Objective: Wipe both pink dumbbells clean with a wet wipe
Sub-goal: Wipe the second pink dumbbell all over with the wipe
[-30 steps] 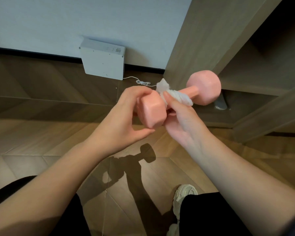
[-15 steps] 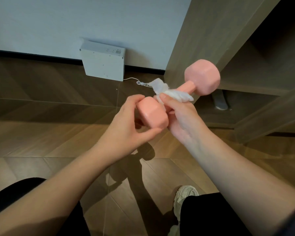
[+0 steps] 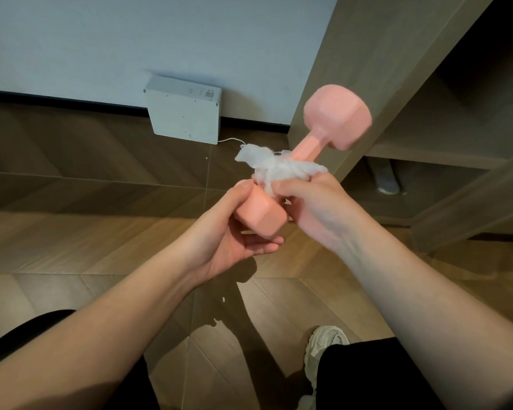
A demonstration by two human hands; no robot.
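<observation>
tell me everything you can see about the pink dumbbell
The pink dumbbell looks matte, with faceted heads and a short handle. It is held in the air, tilted, far head up and to the right. The left hand cups the near head; the right hand presses a crumpled white wet wipe round the handle.

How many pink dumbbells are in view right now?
1. The pink dumbbell is held up between both hands: left hand on its near head, right hand pressing the white wet wipe on its handle. The second is out of view.
</observation>
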